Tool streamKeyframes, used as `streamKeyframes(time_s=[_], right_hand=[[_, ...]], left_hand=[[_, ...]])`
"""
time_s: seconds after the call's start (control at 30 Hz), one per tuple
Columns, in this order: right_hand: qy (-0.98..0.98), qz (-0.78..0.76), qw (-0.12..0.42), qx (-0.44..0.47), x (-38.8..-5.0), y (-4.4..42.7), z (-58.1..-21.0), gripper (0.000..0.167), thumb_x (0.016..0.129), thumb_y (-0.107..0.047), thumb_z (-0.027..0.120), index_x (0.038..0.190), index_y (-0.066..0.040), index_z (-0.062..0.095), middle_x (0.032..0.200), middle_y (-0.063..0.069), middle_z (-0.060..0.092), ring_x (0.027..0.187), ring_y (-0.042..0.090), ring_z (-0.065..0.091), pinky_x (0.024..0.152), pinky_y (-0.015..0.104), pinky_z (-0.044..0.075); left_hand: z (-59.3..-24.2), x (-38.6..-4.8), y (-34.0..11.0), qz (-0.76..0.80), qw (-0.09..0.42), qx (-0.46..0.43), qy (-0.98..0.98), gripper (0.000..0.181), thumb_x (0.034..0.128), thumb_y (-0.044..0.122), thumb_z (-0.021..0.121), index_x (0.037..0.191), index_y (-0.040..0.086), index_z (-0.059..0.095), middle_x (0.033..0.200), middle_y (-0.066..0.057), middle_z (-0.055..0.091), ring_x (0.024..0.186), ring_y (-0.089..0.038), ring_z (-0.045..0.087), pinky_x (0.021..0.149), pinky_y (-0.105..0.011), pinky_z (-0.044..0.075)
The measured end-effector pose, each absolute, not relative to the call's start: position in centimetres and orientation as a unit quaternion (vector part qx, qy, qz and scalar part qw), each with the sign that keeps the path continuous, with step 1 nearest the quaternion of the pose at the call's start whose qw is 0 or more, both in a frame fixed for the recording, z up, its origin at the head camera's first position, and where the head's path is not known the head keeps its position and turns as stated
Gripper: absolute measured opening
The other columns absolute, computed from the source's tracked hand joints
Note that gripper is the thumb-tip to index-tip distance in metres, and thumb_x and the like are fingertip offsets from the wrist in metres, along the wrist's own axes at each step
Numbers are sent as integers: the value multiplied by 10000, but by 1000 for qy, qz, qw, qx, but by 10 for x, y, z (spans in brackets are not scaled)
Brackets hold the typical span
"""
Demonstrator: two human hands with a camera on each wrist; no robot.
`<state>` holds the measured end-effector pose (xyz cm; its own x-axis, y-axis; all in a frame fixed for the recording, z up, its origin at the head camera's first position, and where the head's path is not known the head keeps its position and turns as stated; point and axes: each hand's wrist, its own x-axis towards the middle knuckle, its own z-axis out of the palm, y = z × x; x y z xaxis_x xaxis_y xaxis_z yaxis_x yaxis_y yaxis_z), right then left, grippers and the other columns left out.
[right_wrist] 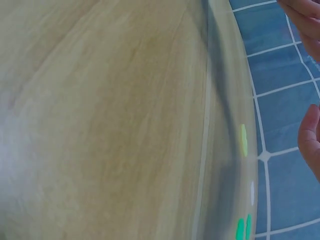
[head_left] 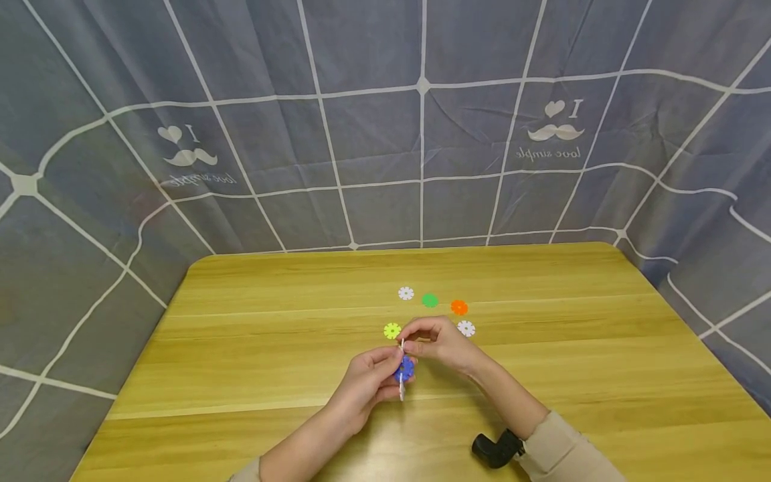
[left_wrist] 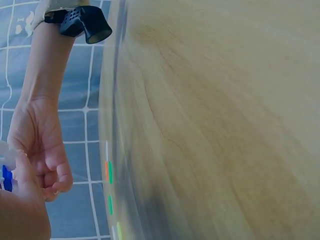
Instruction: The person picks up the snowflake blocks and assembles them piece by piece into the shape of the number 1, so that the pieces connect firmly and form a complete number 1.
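On my feed, the left hand [head_left: 361,385] pinches the blue disc [head_left: 407,367] over the table [head_left: 259,348], an edge-on white disc [head_left: 401,390] at its near side; rightward, I see the right hand [head_left: 444,345] pinching another white piece [head_left: 402,343], the orange disc [head_left: 455,308] lying beyond.

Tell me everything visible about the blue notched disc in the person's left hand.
The small round blue plastic-looking disc has a notched rim and broadly faces the head camera. The left hand grips it over the wood-grain table, hiding part of it. A thin white plastic-looking disc, seen edge-on, meets its near side. Whether a second white disc just beyond touches it is unclear.
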<state>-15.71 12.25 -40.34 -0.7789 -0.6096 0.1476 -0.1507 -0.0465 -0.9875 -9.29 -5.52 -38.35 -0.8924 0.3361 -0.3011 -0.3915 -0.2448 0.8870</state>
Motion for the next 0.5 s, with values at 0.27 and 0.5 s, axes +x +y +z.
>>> streamKeyframes(time_s=[0.27,0.5], right_hand=[[679,-657,182,-273,-157,124,-406,241,879,-39,625,1007,159,579,913,-26,653,850,127,588,727,248,521],[708,-645,166,-234,-159,129,-402,334,874,-78,643,1105,148,558,974,146,623,859,153,577,744,252,509]], left_hand=[[-384,-94,-54,783,236,-28,575,404,951,204,548,1196,-115,515,853,-10,679,737,-101,657,629,-181,537],[-385,-94,-54,778,235,-32,582,466,944,240,559,1231,-120,489,858,-15,677,753,-108,656,642,-182,537]])
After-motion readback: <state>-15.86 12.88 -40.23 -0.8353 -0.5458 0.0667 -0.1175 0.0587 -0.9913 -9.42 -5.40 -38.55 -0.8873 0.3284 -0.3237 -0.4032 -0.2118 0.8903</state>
